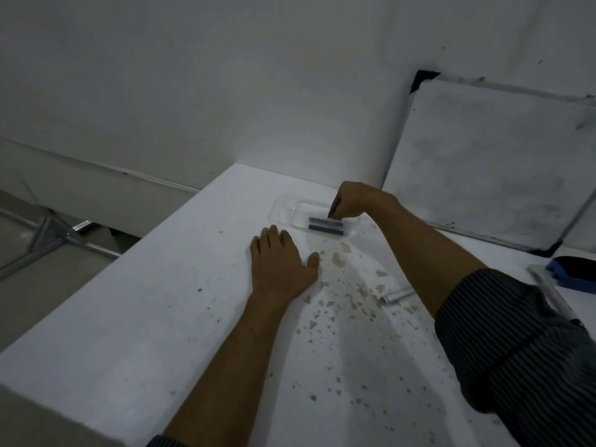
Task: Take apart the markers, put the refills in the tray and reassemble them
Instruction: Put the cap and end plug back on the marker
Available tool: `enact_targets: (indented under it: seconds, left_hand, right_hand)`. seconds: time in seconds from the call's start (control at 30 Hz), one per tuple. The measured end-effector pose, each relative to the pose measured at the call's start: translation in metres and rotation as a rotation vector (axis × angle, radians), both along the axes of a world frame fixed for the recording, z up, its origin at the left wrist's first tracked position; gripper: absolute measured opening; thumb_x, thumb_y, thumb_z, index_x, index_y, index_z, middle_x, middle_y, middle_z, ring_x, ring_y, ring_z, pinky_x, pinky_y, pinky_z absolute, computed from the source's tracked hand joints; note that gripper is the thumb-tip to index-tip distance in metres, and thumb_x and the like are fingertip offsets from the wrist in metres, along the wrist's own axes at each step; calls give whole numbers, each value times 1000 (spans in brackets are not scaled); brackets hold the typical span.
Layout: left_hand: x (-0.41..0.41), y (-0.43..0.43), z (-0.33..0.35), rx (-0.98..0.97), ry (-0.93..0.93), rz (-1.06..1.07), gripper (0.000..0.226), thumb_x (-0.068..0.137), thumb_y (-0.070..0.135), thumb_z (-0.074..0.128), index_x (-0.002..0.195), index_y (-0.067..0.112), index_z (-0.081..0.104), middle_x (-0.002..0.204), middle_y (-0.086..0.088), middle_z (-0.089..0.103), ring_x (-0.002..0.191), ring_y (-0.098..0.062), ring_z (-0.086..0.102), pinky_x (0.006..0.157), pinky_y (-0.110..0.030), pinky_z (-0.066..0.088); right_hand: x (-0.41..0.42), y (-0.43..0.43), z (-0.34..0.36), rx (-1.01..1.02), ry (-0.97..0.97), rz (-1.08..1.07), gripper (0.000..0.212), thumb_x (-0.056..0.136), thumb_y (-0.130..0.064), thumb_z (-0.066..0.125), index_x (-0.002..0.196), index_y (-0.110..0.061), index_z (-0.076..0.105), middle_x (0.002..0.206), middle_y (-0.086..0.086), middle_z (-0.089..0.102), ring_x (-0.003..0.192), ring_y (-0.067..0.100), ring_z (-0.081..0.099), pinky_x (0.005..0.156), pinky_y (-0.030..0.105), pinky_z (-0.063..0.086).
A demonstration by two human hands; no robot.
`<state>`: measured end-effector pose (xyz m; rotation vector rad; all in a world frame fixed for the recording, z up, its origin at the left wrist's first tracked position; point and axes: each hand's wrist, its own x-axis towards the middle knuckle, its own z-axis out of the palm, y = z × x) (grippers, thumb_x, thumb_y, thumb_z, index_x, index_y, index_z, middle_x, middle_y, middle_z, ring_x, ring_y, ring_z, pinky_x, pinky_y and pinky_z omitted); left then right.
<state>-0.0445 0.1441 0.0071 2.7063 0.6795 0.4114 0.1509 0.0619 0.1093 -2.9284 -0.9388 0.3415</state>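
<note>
Head camera: a person's right hand (350,201) reaches down into a clear plastic tray (285,204) at the far end of a white, stained worktop (161,301), its fingers (333,211) bunched together and pointing down onto the nearer end of two dark refills (325,224). The refills lie side by side in the tray's near part, touching each other, their long axes running left to right across the view. The fingertips meet the farther refill from directly above, near its middle; whether they pinch it or only rest on it cannot be told from here. The left hand (282,262) lies flat and spread on the worktop, holding nothing, just short of the tray and to its left, so the right hand is plainly the one at work. A pale marker barrel (395,295) lies on the worktop beneath the right forearm, well apart from the tray; another clear tube (545,290) sits at the right edge beside a blue eraser (571,272). A whiteboard (483,169) leans on the wall behind. Judged from this, the refills are in place and reassembly is not yet begun.
</note>
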Motion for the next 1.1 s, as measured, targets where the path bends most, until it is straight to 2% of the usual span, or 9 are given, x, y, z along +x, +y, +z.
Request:
enact_targets:
  seconds: [0.2, 0.3, 0.37, 0.53, 0.63, 0.73, 0.83, 0.97, 1.1]
  left_hand:
    - [0, -1, 3, -16, -5, 13, 90, 96, 65, 47, 155, -1, 35, 166, -23, 29, 155, -37, 23, 126, -49, 13]
    - [-1, -5, 11, -2, -88, 31, 70, 89, 61, 60, 126, 1, 55, 134, -19, 50, 126, -33, 48, 108, -42, 37]
    - [-5, -14, 17, 31, -106, 27, 61, 88, 60, 62, 115, 5, 55, 122, -14, 53, 111, -28, 50, 97, -39, 42]
    - [-18, -45, 21, -45, -208, -171, 40, 96, 44, 66, 110, 7, 63, 113, -12, 61, 104, -28, 55, 90, -39, 46]
    - [-23, -77, 24, -215, -238, -367, 34, 97, 42, 66, 115, 13, 66, 114, -5, 60, 107, -21, 55, 95, -39, 48]
    - [-20, -106, 20, -298, -204, -425, 34, 99, 41, 63, 123, 16, 63, 116, -1, 60, 112, -20, 57, 100, -42, 50]
    - [-19, -113, 11, -269, -185, -455, 44, 98, 50, 62, 128, 17, 61, 122, -1, 61, 116, -21, 55, 102, -42, 48]
    - [-25, -109, 9, -339, -175, -457, 71, 82, 79, 59, 133, 30, 57, 125, 10, 58, 114, -12, 55, 95, -34, 50]
    - [-23, -110, 11, -487, -214, -420, 80, 78, 77, 66, 139, 28, 53, 130, 9, 59, 113, -9, 59, 91, -30, 53]
  right_hand:
    - [2, -13, 3, 97, 39, 20, 33, 84, -32, 82, 109, -11, 80, 109, 7, 78, 96, 21, 70, 89, 33, 57]
    - [-16, -39, 15, 282, 2, 20, 28, 86, -35, 80, 107, -16, 82, 107, 3, 79, 96, 18, 70, 89, 32, 56]
    - [-35, -66, 19, 412, -55, 20, 25, 89, -38, 76, 106, -21, 81, 108, 0, 79, 96, 13, 68, 90, 31, 54]
    - [-88, -157, 4, 664, -109, -28, 20, 94, -39, 69, 105, -26, 80, 100, -10, 77, 95, 4, 66, 75, 7, 40]
    - [-110, -211, -16, 647, -111, -47, 16, 93, -37, 70, 107, -34, 77, 104, -16, 73, 106, 8, 65, 87, 18, 45]
    - [-119, -232, -39, 432, -153, 19, 31, 92, -39, 69, 124, -38, 70, 133, -9, 65, 123, 15, 55, 103, 41, 34]
    - [-119, -230, -53, 319, -205, 70, 35, 95, -40, 62, 129, -40, 66, 142, -6, 58, 130, 22, 48, 106, 45, 30]
    - [-112, -226, -58, 341, -212, 72, 24, 97, -41, 59, 117, -41, 72, 128, -6, 65, 122, 23, 52, 97, 44, 31]
    - [-108, -223, -51, 466, -232, 25, 18, 98, -42, 60, 109, -37, 73, 106, -13, 71, 108, 19, 58, 87, 38, 30]
